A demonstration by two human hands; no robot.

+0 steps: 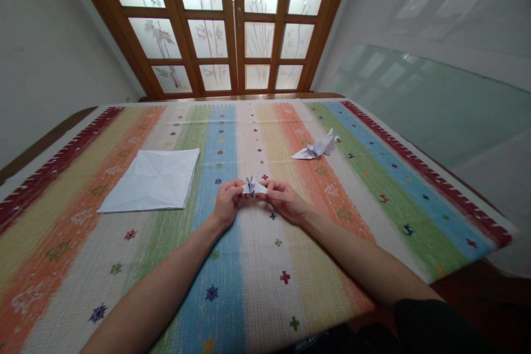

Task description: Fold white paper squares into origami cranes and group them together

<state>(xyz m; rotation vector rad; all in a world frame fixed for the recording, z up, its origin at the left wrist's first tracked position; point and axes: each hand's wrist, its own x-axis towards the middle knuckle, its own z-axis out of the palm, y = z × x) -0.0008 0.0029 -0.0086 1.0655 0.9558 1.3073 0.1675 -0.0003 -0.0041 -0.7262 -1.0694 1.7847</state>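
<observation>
Got the left hand (228, 202) and right hand (287, 201) pinching opposite ends of the folded paper (251, 188) over the surface (261, 254); I'd keep pressure light and even so nothing crumples.

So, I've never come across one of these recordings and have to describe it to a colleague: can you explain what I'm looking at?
There is no machine here, only a person's two bare hands. The single picture comes from a camera worn on the head, looking forward and down, so the forearms reach in from below.

In front is a striped tablecloth. On it, to the left, lies white square paper, seemingly several sheets stacked; farther off, to the right, rests a larger folded paper piece.

Between them, the left hand and right hand pinch a small folded paper from either side. Beyond stand wooden doors with patterned panes.
</observation>
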